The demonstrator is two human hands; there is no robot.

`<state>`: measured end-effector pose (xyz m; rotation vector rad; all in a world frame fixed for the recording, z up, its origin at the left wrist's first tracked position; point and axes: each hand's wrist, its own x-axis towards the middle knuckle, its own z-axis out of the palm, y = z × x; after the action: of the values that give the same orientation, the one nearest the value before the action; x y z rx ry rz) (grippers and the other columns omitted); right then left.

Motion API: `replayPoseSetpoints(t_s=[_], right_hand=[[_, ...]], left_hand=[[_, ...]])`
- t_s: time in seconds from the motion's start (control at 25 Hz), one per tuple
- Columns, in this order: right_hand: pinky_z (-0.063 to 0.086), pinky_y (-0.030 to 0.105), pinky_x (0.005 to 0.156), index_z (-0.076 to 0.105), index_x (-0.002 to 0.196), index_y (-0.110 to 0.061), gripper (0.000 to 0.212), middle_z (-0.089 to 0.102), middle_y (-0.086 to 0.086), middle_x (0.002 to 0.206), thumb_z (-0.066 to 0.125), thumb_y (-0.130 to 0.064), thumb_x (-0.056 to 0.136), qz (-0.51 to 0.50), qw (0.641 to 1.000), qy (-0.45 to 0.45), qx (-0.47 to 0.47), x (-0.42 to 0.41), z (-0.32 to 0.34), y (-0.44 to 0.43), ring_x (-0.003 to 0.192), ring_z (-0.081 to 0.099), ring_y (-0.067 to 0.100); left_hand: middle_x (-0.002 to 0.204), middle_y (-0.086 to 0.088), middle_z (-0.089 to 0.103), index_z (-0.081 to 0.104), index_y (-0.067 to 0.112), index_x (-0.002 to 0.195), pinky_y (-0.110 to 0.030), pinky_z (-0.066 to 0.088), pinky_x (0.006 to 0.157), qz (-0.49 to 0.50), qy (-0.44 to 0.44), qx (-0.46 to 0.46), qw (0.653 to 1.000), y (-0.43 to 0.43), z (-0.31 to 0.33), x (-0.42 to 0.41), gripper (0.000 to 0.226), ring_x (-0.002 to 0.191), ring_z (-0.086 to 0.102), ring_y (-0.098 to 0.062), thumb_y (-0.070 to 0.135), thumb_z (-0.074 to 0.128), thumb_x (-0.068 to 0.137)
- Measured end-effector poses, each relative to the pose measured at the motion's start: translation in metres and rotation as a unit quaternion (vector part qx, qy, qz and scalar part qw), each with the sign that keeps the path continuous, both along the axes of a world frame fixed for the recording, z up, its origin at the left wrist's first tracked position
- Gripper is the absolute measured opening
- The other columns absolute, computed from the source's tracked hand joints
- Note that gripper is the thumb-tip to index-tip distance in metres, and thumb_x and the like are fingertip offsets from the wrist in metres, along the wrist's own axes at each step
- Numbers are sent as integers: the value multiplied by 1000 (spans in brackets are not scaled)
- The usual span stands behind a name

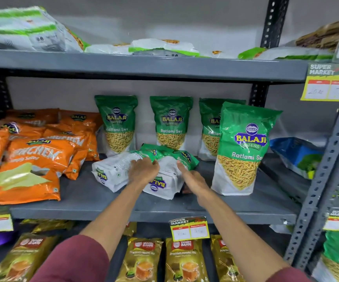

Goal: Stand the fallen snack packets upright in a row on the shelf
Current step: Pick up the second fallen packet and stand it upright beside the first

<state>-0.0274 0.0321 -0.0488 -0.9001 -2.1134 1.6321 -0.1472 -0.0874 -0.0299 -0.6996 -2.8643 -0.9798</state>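
- Our left hand (143,170) curls over the left fallen packet (111,169), gripping its green top.
- Our right hand (193,180) lies part-open beside the right fallen packet (164,185), touching it; grip unclear.
- Both packets lie mid-shelf (83,192), before four upright packets (242,148).

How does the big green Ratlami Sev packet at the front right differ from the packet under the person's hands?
The front-right packet stands upright; the packet under the hands lies flat on the shelf. The standing one shows its green front with the sev window; the lying one shows mostly its white back, logo upside down to the camera. Nothing touches the standing one; the left hand and right hand are on the lying one. Both carry Balaji branding.
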Motion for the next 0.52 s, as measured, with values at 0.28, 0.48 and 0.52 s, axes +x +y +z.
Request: replayPoseSetpoints(t_s=[0.28, 0.48, 0.52], right_hand=[[54, 38, 99, 65, 114, -22, 41, 76, -3, 112, 80, -37, 78, -35, 994, 103, -18, -19, -7, -4, 105, 70, 19], [55, 28, 86, 60, 120, -22, 40, 74, -4, 107, 77, -15, 85, -38, 983, 175, 41, -16, -4, -8, 91, 69, 8], [54, 25, 84, 58, 120, -25, 43, 74, -5, 108, 77, -12, 84, -41, 979, 189, 58, -16, -6, -6, 90, 67, 4]], left_hand=[[93, -13, 63, 61, 19, 81, -42, 47, 94, -68, -73, 157, 983, -5, -8, -2, 21, 103, 62, -32, 30, 50, 96], [117, 1, 67, 63, 23, 125, -37, 51, 96, -95, -54, 301, 947, -2, -12, 0, 37, 109, 63, -22, 15, 62, 88], [114, 4, 67, 64, 26, 120, -37, 52, 95, -101, -43, 314, 943, -1, -15, -1, 36, 107, 63, -20, 14, 64, 86]])
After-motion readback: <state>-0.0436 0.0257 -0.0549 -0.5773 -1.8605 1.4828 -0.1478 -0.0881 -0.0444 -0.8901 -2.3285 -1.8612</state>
